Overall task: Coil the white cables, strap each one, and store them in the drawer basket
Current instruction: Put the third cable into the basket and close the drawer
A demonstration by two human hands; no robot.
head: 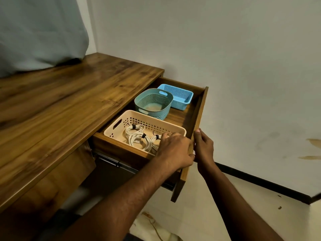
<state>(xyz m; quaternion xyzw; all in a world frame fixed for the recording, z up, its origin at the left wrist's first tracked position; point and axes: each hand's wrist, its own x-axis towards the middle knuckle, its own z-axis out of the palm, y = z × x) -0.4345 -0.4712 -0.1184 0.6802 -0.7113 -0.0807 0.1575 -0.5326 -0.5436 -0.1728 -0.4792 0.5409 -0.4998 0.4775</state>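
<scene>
The wooden bench fills the 9 o'clock side of the view, its dark-grained top running back to a pale wall. A grey-blue cloth hangs over its far end at 11 o'clock. From the bench's right end an open drawer juts out toward 3 o'clock, its front panel standing edge-on to the camera.

Three baskets sit in the drawer in a row. The nearest is a beige basket with slotted walls, and in it lie the white cables, three coils side by side, each bound with a dark strap. Behind it at 12 o'clock stands a rounded teal basket, its floor showing pale through the opening. Farthest back lies a shallow light-blue basket, touching the teal one.

The left hand reaches over the near corner of the beige basket, fingers curled over the inner top edge of the drawer front. The right hand takes the same panel from its outer side, thumb on the top edge, so both grips hold the drawer front between them.

Below at 5 o'clock a light floor meets the wall along a black skirting strip.
</scene>
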